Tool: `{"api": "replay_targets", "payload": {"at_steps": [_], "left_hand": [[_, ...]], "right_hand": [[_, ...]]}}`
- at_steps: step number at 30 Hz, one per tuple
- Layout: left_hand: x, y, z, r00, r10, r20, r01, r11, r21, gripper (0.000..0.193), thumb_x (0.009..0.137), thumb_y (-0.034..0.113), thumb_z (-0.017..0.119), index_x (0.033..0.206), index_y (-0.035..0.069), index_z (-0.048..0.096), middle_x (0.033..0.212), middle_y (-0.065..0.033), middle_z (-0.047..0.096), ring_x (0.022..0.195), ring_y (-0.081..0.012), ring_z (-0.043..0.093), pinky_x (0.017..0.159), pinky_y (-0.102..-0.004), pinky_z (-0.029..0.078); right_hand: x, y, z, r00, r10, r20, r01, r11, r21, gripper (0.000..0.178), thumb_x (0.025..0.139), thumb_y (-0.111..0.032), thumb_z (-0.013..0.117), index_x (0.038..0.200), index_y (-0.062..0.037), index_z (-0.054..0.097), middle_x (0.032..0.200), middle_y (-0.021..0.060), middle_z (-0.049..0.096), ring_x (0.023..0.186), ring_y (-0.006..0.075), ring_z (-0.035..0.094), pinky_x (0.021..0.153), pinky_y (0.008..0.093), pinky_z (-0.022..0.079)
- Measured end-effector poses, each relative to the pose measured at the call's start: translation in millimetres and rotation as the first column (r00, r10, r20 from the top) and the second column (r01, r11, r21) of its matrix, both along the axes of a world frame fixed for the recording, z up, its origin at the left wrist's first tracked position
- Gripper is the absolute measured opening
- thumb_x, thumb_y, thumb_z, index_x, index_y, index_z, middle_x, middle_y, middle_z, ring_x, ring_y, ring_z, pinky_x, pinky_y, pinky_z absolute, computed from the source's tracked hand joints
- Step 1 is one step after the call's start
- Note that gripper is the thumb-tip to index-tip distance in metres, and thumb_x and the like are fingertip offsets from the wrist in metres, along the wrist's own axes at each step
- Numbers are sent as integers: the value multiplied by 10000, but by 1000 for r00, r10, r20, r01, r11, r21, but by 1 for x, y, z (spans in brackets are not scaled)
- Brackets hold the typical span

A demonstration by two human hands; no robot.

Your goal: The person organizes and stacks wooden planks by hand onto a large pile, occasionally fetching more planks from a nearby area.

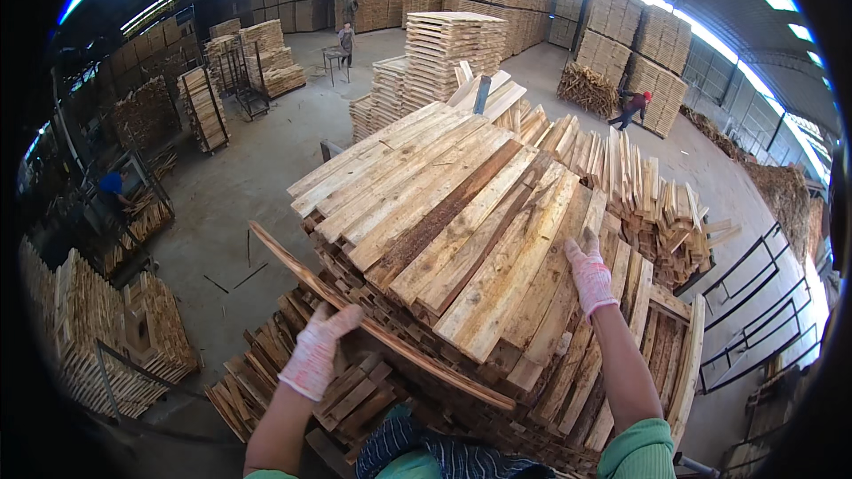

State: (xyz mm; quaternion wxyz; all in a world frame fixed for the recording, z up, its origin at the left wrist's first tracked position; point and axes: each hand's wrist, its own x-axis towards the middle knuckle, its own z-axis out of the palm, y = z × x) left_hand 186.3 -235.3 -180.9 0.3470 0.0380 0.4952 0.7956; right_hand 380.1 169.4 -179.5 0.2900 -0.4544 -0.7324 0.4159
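Observation:
My left hand (321,348), in a pale glove with pink patches and bare fingertips, is closed on a long narrow wooden board (426,352). That board is tilted on edge along the near left side of a tall stack of boards (461,213). My right hand (591,275), gloved alike, lies on the right part of the stack's top with its fingers apart, touching the boards there. The top boards lie side by side, mostly pale, with a dark brown one (444,217) among them. The left fingers' undersides are hidden.
Loose boards (257,381) lie low at my left, and another heap (657,204) leans beyond the stack's right side. Black metal frames (754,302) stand at the right. Tall wood piles (453,44) rise behind. A person in a red cap (634,110) and others are farther off.

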Motion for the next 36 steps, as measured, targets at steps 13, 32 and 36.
{"api": "replay_targets", "payload": {"at_steps": [13,32,36], "left_hand": [[-45,17,21,992,-120,-42,119,993,-13,458,927,210,730,1292,50,504,1112,-106,646,965,-298,705,766,-515,630],[-74,11,13,994,-108,-36,109,993,38,478,921,257,721,1304,52,522,1132,-103,658,1021,-285,684,840,-529,603],[-76,25,3,987,-158,-22,158,987,18,564,917,301,743,1352,29,512,1145,-102,658,1011,-279,678,859,-532,596]], "right_hand": [[-4,-13,6,994,14,-112,-18,999,-34,757,987,-359,629,1597,-74,282,1599,179,385,1447,308,407,1169,354,321],[0,-2,-5,999,24,-38,-24,1000,-13,797,994,-392,635,1606,-62,247,1591,168,387,1448,275,390,1174,338,296],[-6,-7,1,997,70,-27,-70,997,-14,793,993,-409,625,1603,-61,258,1589,169,391,1446,276,394,1166,337,303]]}}
